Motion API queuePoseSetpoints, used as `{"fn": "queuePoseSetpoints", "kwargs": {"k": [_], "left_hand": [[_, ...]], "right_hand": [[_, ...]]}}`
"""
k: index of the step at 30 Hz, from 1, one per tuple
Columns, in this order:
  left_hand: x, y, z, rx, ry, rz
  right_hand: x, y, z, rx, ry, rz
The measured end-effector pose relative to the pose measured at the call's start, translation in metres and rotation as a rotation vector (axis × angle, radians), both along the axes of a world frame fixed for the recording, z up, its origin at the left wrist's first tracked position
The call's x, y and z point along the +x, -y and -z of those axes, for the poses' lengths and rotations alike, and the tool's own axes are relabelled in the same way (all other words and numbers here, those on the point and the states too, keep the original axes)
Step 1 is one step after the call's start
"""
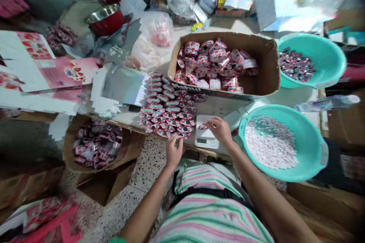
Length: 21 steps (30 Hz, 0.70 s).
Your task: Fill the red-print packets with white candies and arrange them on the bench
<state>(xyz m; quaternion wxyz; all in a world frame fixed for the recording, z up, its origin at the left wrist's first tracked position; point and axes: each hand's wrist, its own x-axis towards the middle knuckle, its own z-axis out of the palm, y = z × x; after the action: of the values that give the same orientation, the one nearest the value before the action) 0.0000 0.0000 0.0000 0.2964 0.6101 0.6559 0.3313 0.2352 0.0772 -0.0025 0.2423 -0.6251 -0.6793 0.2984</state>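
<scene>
Right hand [221, 131]: thumb and fingers pinched on a small printed pouch [202, 126]. The pouch sits at the fingertips, on the hand's left, over the white scale [208, 142]; whether it touches the scale, can't tell.

Left hand [173, 153]: fingers bent, tips at the front edge of the packed rows of pouches [171, 115] on the desk [213, 106]. Can't tell if it grips one or merely touches.

Rows lie just left of the scale. Behind: open cardboard box [266, 68], more pouches inside. Right of the right forearm: turquoise basin [309, 131] of small white pieces.
</scene>
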Motion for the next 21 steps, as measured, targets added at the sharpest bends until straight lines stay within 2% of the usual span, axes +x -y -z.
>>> {"fn": "queuePoseSetpoints", "kwargs": {"k": [4,12,21], "left_hand": [[-0.003,0.003,0.0,-0.004,-0.006,-0.015],[-0.009,-0.008,-0.002,0.013,-0.008,-0.036],[0.006,-0.028,-0.008,0.004,-0.04,0.074]], "right_hand": [[0.004,0.003,0.004,-0.003,0.059,0.086],[0.043,0.016,-0.007,0.052,-0.066,0.334],[0.089,0.045,-0.014,0.051,-0.026,0.622]]}}
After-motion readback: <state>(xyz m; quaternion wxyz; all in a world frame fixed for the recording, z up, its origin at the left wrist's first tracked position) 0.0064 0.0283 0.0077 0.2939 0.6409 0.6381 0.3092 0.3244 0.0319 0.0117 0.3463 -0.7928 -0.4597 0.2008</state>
